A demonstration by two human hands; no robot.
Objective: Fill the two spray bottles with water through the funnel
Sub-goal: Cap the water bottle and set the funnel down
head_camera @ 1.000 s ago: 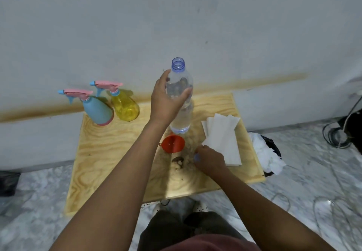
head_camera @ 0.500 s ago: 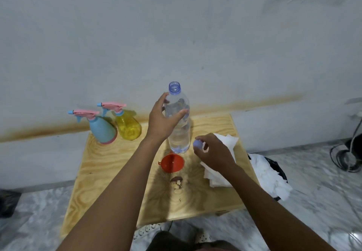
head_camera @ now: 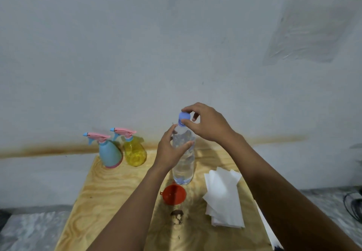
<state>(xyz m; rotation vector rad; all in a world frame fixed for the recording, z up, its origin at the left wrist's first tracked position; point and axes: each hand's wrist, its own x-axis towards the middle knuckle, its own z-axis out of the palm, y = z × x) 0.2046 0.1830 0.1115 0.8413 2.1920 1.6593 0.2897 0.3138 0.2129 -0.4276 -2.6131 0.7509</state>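
Note:
A clear water bottle stands upright on the wooden table, partly filled with water. My left hand grips its upper body. My right hand pinches the blue cap on the bottle's neck. An orange funnel lies on the table just in front of the bottle. A blue spray bottle and a yellow spray bottle, both with pink trigger heads on, stand at the table's back left against the wall.
A stack of white paper napkins lies right of the funnel. A dark knot with crumbs marks the wood in front of it. The wall rises directly behind the table. Cables lie on the marble floor at right.
My right hand rose from the table with the blue cap and brought it onto the bottle's neck. My left hand kept holding the bottle. The view tilted upward.

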